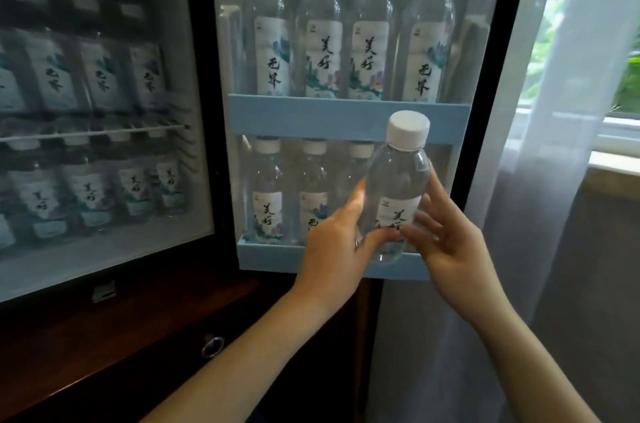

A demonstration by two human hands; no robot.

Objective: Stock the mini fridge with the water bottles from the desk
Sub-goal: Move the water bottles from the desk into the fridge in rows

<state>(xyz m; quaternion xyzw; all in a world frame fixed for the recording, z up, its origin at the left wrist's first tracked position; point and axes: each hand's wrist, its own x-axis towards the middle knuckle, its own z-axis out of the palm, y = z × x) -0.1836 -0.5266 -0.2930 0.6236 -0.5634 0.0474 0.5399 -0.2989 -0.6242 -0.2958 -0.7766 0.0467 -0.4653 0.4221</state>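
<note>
A clear water bottle [398,180] with a white cap and a printed label is upright in front of the open fridge door [512,41]. My left hand [336,249] grips its lower body from the left. My right hand [446,232] touches its right side with fingers spread. The bottle hovers before the right end of the lower blue door shelf [273,254], where three bottles stand. The upper door shelf [311,114] holds several bottles. The fridge interior [104,249] on the left has two levels filled with bottles.
A dark wooden cabinet [104,336] with a ring pull [212,346] sits under the fridge. A sheer white curtain [554,180] hangs right of the door, with a window sill [616,159] behind it.
</note>
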